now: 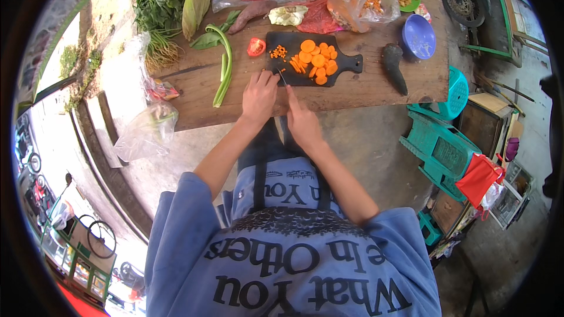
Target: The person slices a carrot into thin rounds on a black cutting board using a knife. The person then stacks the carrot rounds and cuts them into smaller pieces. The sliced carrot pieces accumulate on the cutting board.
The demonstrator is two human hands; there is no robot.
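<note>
My right hand (303, 119) holds a small knife (282, 77) over the lower left edge of a black cutting board (304, 40). My left hand (260, 93) rests at that same edge beside the blade, fingers bent down; whatever lies under its fingertips is hidden. Orange carrot slices (318, 60) lie on the board's right half, with thin carrot sticks (297, 65) beside them. Finely diced carrot (278, 51) forms a small heap at the upper left. A cut tomato (256, 47) sits just left of the board, and a green leafy stalk (226, 66) lies farther left.
Leafy greens with roots (161, 13), a corn cob in husk (197, 0), a sweet potato (251, 15) and plastic bags (363, 2) line the far side. A stone pestle (393, 68) and a purple bowl (418, 36) stand right. Green stools (440, 149) are beyond the wooden table (198, 101).
</note>
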